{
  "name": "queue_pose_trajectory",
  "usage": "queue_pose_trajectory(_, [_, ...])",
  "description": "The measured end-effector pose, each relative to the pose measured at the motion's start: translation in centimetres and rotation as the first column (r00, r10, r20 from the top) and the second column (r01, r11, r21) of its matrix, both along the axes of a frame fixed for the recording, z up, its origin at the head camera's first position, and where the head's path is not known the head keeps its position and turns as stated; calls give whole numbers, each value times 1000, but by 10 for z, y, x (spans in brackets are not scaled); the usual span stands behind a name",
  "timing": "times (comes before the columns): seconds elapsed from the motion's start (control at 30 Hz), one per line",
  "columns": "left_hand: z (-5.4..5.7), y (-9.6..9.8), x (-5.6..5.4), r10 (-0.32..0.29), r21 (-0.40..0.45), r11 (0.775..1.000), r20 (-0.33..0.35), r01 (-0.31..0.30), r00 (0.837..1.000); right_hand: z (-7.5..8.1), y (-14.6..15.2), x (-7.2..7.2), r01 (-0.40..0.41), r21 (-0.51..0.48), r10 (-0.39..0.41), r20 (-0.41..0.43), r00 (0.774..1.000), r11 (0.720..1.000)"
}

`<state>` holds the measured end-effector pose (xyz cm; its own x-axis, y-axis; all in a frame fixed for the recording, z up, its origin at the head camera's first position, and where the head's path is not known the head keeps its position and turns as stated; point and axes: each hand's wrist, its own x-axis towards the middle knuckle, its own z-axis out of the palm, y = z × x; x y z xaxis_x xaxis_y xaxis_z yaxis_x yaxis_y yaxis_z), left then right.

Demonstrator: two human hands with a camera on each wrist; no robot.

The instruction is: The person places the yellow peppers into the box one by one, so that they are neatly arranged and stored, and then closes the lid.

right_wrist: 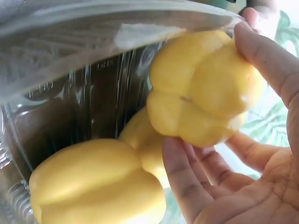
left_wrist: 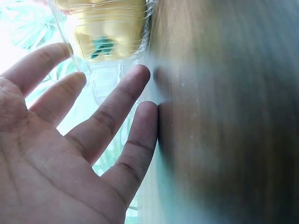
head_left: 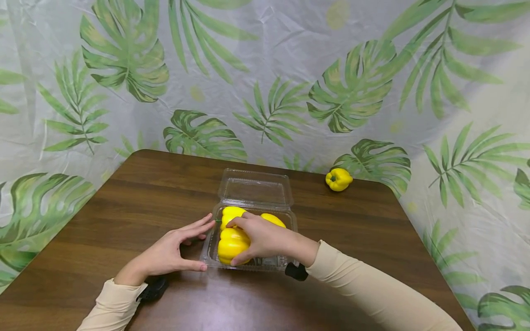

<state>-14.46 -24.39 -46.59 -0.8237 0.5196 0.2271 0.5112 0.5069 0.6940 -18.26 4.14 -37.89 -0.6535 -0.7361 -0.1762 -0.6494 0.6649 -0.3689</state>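
Observation:
A clear plastic clamshell container point(head_left: 269, 263) stands on the table with its lid tipped back. My right hand point(head_left: 267, 236) grips a yellow bell pepper point(head_left: 232, 247) in the container's near left part; in the right wrist view, thumb and fingers lie on either side of this pepper point(right_wrist: 201, 88). Two more yellow peppers are inside, one at the back left point(head_left: 232, 213) and one at the back right point(head_left: 274, 219), partly hidden by the hand. My left hand point(head_left: 171, 252) is spread at the container's left side, fingers and thumb extended, fingertips at its edge.
Another yellow pepper point(head_left: 338, 179) lies near the table's far right edge. The transparent lid point(head_left: 256, 187) extends behind the container on the brown wooden table point(head_left: 165, 184). A leaf-patterned cloth point(head_left: 281, 69) hangs behind the table.

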Motion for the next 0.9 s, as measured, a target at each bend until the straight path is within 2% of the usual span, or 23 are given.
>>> queue_pose_trajectory(0.3, [0,0,0,-2,-2,1000,11,2,1000,1,13,-6,-42,-55,45,50,998,998])
queue_pose_trajectory(0.5, [0,0,0,4,-2,1000,6,-4,1000,3,16,-8,-28,-72,34,90,995,997])
queue_pose_trajectory(0.9, [-1,0,0,2,-8,1000,10,-2,1000,8,4,-6,-64,-56,65,23,998,996])
